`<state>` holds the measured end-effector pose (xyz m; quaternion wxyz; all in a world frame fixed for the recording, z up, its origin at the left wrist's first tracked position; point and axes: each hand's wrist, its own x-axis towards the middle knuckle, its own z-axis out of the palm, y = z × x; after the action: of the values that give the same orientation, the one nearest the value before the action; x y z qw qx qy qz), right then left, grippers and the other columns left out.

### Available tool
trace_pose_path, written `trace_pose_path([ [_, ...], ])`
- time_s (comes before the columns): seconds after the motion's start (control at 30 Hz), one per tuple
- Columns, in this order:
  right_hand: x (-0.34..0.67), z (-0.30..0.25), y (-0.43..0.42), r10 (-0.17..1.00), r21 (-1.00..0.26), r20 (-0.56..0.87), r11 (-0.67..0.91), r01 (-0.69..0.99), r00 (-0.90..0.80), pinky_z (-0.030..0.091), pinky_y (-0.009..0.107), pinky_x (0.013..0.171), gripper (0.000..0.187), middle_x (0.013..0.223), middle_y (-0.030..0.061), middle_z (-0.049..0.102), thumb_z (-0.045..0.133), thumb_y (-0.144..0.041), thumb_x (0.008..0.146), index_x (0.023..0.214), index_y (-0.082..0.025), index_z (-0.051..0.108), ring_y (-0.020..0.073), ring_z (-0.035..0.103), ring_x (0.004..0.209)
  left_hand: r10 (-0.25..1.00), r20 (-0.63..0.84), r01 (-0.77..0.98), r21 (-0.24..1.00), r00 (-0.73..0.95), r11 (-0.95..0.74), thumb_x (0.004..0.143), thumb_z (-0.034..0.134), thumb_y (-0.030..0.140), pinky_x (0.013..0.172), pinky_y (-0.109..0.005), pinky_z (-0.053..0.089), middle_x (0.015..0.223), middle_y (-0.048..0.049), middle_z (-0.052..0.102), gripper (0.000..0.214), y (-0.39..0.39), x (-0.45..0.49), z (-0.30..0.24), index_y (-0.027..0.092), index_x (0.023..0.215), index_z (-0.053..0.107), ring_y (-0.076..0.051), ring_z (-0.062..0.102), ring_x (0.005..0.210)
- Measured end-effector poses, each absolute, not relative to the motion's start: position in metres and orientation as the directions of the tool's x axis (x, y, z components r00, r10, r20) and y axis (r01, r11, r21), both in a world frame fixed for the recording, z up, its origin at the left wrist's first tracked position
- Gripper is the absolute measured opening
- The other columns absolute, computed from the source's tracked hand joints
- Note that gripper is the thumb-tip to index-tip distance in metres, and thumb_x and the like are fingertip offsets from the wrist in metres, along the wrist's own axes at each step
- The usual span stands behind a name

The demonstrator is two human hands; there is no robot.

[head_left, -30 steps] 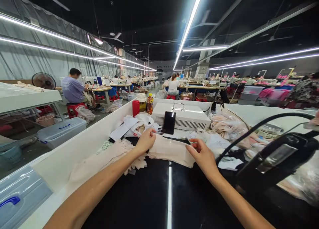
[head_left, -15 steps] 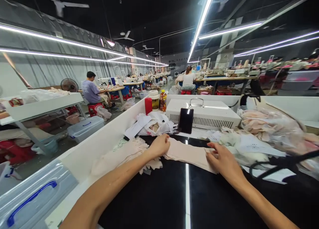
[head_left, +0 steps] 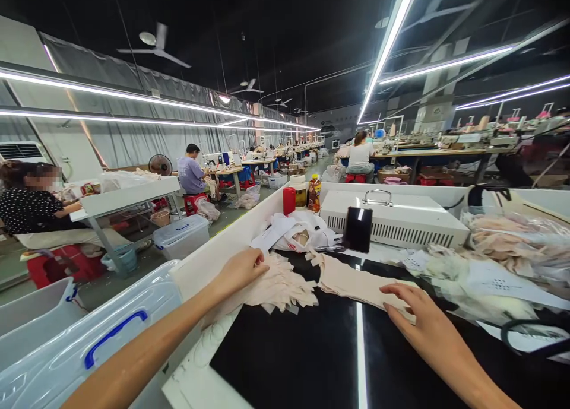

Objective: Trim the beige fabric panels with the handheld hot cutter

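Phone (head_left: pixel 358 228) stands upright before white vented box (head_left: pixel 396 219), past surface's (head_left: pixel 303 355) far edge. Fabric stack (head_left: pixel 351 276) flat near that edge, hemmed by fabric pile (head_left: pixel 282 287) left, bagged fabric (head_left: pixel 512 240) right. Right hand (head_left: pixel 418 317) spread at stack's right end; left hand (head_left: pixel 244 268) curled at pile, can't tell if pinching. Surface glossy black; sewing rows beyond.

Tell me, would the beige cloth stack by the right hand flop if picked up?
Probably floppy: the beige cloth stack looks thin, and its left end looks uneven. Its layers might slip apart, since I see nothing fastening them. Pushed, it may slide, because the black tabletop looks smooth and shiny.
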<state>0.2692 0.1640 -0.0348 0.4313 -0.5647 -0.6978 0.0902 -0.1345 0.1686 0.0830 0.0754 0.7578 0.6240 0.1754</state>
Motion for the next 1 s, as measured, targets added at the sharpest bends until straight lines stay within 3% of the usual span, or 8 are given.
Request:
trace_pose_path([
  [0.13,0.257,-0.031,0.151,0.89,-0.629,0.455,0.344,0.697,-0.028,0.058,0.053,0.101,0.038,0.131,0.0101,0.071,0.05,-0.053,0.094,0.115,-0.028,0.071,0.0331,0.072,0.119,0.98,0.142,0.924,0.337,0.137,-0.178,0.09,0.069,0.037,0.081,-0.032,0.049,0.104,-0.0048,0.075,0.019,0.158,-0.147,0.067,0.022,0.101,0.066,-0.025,0.069,0.091],
  [0.43,0.225,-0.011,0.124,0.913,-0.697,0.384,0.383,0.607,-0.135,0.062,0.041,0.083,0.033,0.116,0.0093,0.076,0.056,-0.051,0.09,0.1,-0.027,0.075,0.0265,0.075,0.096,0.954,0.228,0.846,0.454,0.194,-0.281,0.099,0.052,0.036,0.096,-0.036,0.049,0.115,-0.0057,0.079,0.026,0.155,-0.153,0.065,0.024,0.097,0.075,-0.029,0.07,0.108],
  [0.53,0.213,-0.004,0.115,0.922,-0.728,0.345,0.382,0.57,-0.177,0.061,0.04,0.08,0.031,0.11,0.0088,0.077,0.057,-0.05,0.088,0.098,-0.027,0.076,0.0263,0.074,0.093,0.949,0.279,0.799,0.531,0.149,-0.282,0.098,0.048,0.039,0.089,-0.035,0.049,0.103,-0.0055,0.078,0.029,0.152,-0.156,0.071,0.023,0.093,0.072,-0.027,0.069,0.097],
  [0.67,0.193,0.01,0.098,0.948,-0.8,0.264,0.32,0.508,-0.18,0.059,0.042,0.086,0.033,0.106,0.0084,0.077,0.06,-0.053,0.087,0.101,-0.027,0.076,0.027,0.073,0.093,0.942,0.332,0.701,0.659,0.057,-0.275,0.099,0.038,0.047,0.072,-0.032,0.045,0.078,-0.0014,0.062,0.034,0.143,-0.147,0.084,0.022,0.085,0.057,-0.022,0.058,0.077],
  [0.77,0.173,0.024,0.081,0.971,-0.896,0.174,0.225,0.384,-0.163,0.059,0.044,0.091,0.046,0.114,0.0106,0.076,0.068,-0.059,0.084,0.114,-0.025,0.073,0.0295,0.072,0.104,0.949,0.296,0.588,0.752,0.106,-0.3,0.099,0.036,0.055,0.064,-0.029,0.043,0.073,0.0011,0.055,0.039,0.125,-0.122,0.089,0.023,0.084,0.053,-0.019,0.053,0.071],
  [0.9,0.148,0.034,0.062,0.957,-0.986,0.108,0.137,0.092,-0.27,0.053,0.048,0.106,0.079,0.128,0.0116,0.074,0.085,-0.068,0.073,0.137,-0.026,0.065,0.0325,0.067,0.123,0.937,0.225,0.433,0.84,0.269,-0.326,0.098,0.043,0.061,0.069,-0.029,0.047,0.079,-0.0009,0.059,0.044,0.092,-0.077,0.085,0.022,0.082,0.055,-0.02,0.055,0.077],
  [1.0,0.139,0.031,0.052,0.889,-0.987,0.078,0.006,-0.16,-0.451,0.053,0.046,0.105,0.076,0.12,0.0103,0.077,0.088,-0.069,0.074,0.133,-0.025,0.068,0.0307,0.072,0.117,0.905,0.1,0.278,0.933,0.412,-0.23,0.097,0.048,0.065,0.065,-0.028,0.042,0.078,0.0007,0.054,0.047,0.077,-0.052,0.08,0.022,0.082,0.053,-0.017,0.049,0.072],
])
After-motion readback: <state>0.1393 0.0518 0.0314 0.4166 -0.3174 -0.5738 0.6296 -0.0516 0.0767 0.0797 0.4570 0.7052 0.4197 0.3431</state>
